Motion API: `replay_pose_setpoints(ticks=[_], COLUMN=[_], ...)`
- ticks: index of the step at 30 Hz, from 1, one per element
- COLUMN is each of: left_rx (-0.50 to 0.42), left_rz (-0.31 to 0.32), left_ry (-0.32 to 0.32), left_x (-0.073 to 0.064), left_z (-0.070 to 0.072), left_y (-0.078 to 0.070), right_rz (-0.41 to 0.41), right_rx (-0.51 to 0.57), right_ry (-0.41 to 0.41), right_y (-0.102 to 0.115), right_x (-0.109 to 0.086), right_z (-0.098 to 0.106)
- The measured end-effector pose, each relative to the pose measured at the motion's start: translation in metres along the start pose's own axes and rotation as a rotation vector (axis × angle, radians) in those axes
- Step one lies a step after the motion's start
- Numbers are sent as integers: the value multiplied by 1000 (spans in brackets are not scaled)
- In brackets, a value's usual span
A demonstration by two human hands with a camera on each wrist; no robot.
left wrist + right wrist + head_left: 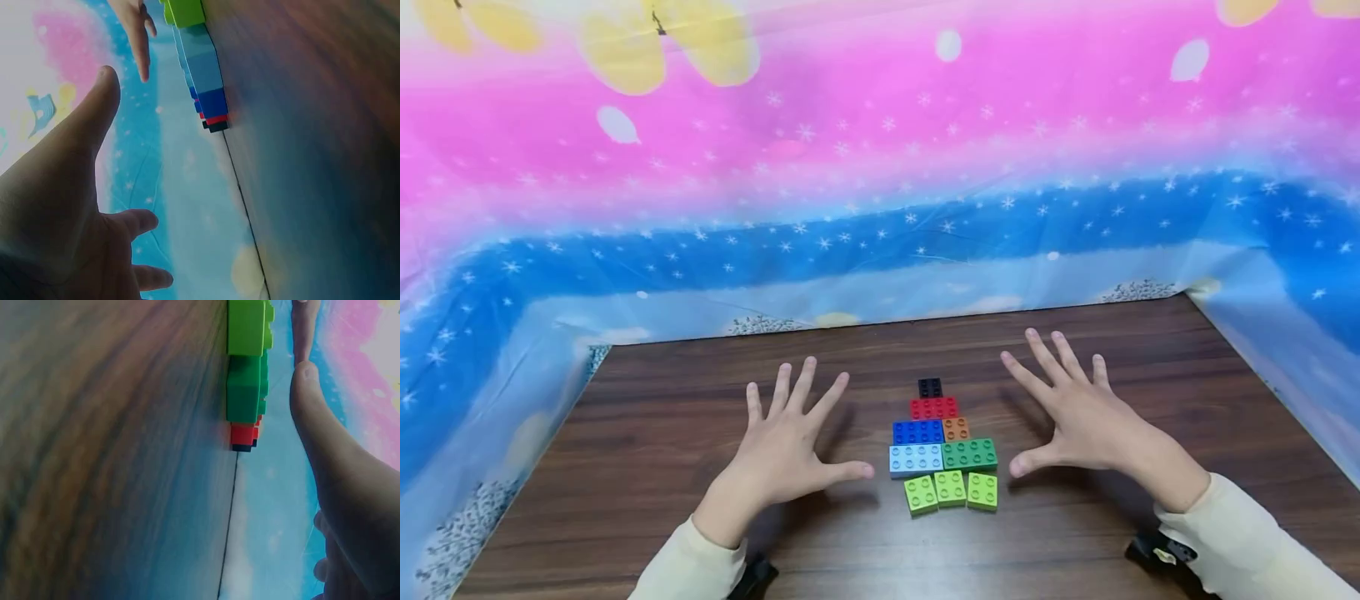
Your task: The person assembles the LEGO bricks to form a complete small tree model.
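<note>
Toy building bricks lie in rows on the table between the two hands. Farthest back is a small black brick [929, 387], then a red brick [934, 407]. A dark blue brick [917, 432] sits beside an orange brick [956, 429]. In front of these are a light blue brick [915, 459] and a green brick [969, 454]. Three lime bricks [950, 488] form the nearest row, slightly askew. My left hand [786, 450] is spread left of the bricks, thumb toward them, holding nothing. My right hand [1078, 417] is spread on the right, also holding nothing.
The brown wooden table [587, 492] carries the bricks. A patterned pink and blue cloth [880, 167] hangs behind it and along both sides. Dark straps sit at both wrists, below the pale sleeves [1247, 533].
</note>
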State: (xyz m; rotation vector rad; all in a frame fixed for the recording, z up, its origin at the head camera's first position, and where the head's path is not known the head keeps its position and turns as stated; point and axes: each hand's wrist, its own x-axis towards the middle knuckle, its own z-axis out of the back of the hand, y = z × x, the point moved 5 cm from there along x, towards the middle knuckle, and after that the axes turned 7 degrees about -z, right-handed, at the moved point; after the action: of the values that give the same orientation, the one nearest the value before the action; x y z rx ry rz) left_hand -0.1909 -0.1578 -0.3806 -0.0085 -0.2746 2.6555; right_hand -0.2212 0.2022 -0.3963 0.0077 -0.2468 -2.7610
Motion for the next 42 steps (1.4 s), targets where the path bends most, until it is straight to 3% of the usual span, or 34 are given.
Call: replay_pose_setpoints(ticks=[11,16,22,26,30,33,35,39,42], left_rx=[-94,-216,-397,-514,-565,-618,-666,-770,-800], left_rz=[-71,-71,-61,-70,-69,-68,-79,-131,-193], left_ry=[26,75,101,28,-132,-244,-269,-173,-107], left_x=[3,4,4,4,3,2,0,-3,-4], left_z=[-9,-18,-28,-29,-25,-22,-22,-29,-34], left_y=[-11,-13,-20,-28,-33,-35,-37,-45,-55], right_rz=[9,61,193,337,442,464,476,507,516], right_rx=[40,83,169,270,343,382,404,441,455], right_ry=[25,-4,-119,-286,-448,-482,-466,-415,-385], right_y=[-2,1,16,34,53,67,76,87,88], right_x=[1,1,-4,-5,-3,-1,-1,-10,-20], right_z=[-3,-7,-10,-8,-5,-6,-8,-11,-13])
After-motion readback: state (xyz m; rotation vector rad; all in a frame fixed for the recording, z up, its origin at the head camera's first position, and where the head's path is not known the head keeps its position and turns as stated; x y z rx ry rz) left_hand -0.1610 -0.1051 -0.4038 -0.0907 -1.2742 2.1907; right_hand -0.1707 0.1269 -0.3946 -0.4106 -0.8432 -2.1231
